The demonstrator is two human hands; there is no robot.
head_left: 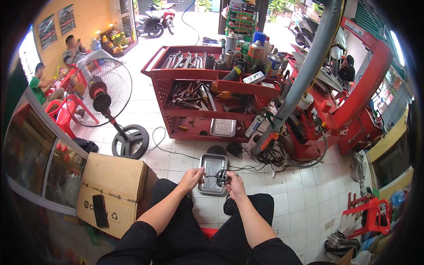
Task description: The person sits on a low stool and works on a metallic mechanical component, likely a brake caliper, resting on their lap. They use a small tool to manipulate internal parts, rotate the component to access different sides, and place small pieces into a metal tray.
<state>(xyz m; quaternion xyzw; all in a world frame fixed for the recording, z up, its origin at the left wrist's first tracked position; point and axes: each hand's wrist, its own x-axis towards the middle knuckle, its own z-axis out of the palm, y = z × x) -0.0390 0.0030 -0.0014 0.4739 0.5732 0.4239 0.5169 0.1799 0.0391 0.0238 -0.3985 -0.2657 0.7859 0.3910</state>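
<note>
I look down through the head camera and see two bare hands at work near the middle of the scene. The right hand point(235, 185) has its fingers closed on a round dark part point(221, 178) that looks like it is made of metal. The left hand point(193, 178) is just to the left of it, with its fingers pinched tight on a thin dark stick point(211, 176) that reaches over to the round part (I can't tell if the two are joined). The round part is up above a shiny tray point(214, 162), which sits on the white tile floor point(295, 196). On the near side I see two legs in black pants, one on each side of the hands. At the near left there is a brown box point(117, 174) with a black phone point(100, 211) lying on top. Farther back on the left stands a big round fan point(102, 101). Straight ahead, on the far side of the tray, is a red cart point(176, 76). Its top holds wrenches point(189, 59) on the left and spray cans point(255, 53) on the right. To the right of the tray, a messy bunch of black cables point(267, 158) lies on the floor.
</note>
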